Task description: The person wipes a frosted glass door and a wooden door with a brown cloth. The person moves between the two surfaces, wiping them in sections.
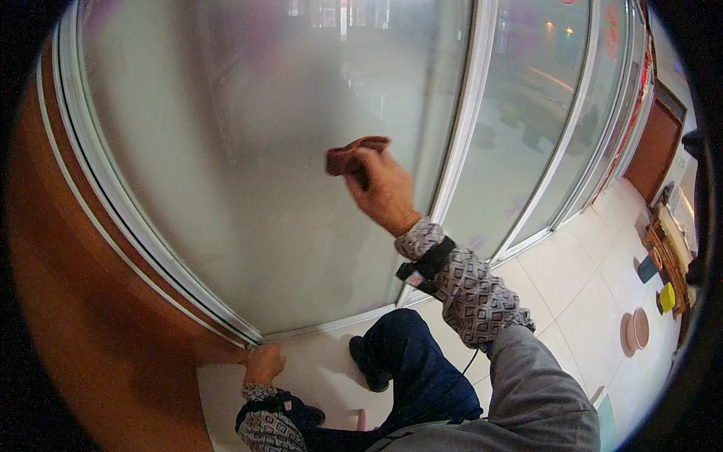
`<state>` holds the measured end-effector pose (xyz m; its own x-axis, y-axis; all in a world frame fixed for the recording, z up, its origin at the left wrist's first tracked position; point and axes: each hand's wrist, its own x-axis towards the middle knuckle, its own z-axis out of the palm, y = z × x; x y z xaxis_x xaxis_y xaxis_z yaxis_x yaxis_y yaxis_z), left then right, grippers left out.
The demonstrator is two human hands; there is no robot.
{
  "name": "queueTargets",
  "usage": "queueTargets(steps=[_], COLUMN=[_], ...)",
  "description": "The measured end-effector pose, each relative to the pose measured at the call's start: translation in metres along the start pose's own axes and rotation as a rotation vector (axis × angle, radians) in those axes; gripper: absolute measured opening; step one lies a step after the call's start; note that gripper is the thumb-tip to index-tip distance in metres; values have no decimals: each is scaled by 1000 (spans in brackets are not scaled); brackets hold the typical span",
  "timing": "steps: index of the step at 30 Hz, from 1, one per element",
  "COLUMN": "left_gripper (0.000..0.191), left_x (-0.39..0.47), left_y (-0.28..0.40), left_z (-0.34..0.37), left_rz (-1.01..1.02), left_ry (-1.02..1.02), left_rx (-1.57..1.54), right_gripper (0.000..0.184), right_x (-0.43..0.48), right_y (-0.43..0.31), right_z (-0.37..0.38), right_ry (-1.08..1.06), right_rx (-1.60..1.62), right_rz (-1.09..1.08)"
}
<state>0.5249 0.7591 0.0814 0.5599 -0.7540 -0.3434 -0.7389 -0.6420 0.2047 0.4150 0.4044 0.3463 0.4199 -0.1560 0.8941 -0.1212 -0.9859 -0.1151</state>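
My right hand (379, 191) pinches a folded brown cloth (357, 153) in front of a large frosted glass panel (271, 214). The cloth seems to lie against the glass, though the exact contact is hard to tell. Low at the left, my left hand (264, 363) is curled into a loose fist beside the bottom corner of the panel's pale metal frame (226, 319). Nothing shows in that hand. Both forearms wear patterned sleeve covers with black straps.
A brown surface (101, 316) borders the frame at left. More glass panels (525, 101) run off to the right. On the tiled floor (570, 299) stand a pink basin (638, 329), a yellow object (667, 298) and wooden furniture (672, 260). My bent knee (406, 350) is close to the panel.
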Motion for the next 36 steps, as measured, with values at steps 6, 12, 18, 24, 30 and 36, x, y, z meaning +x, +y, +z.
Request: queueTargets(steps=[6, 12, 18, 24, 30, 36], left_gripper=[31, 27, 26, 26, 26, 22], left_x=[20, 2, -48, -79, -44, -49], left_y=[-22, -23, -6, -18, -30, -25], left_z=[13, 18, -25, -33, 5, -8], left_rz=[23, 29, 26, 69, -24, -10], left_ry=[77, 123, 175, 174, 132, 141], left_rx=[-76, -70, -50, -50, -67, -90], right_gripper=[46, 47, 46, 41, 35, 38], right_x=[10, 30, 66, 84, 81, 106], right_y=[50, 36, -72, -149, -75, 19], right_z=[-15, -26, -16, -13, -37, -103], right_ry=[311, 395, 143, -109, 23, 379], right_rx=[-70, -83, 40, 84, -17, -73], right_rz=[210, 125, -49, -288, -166, 89])
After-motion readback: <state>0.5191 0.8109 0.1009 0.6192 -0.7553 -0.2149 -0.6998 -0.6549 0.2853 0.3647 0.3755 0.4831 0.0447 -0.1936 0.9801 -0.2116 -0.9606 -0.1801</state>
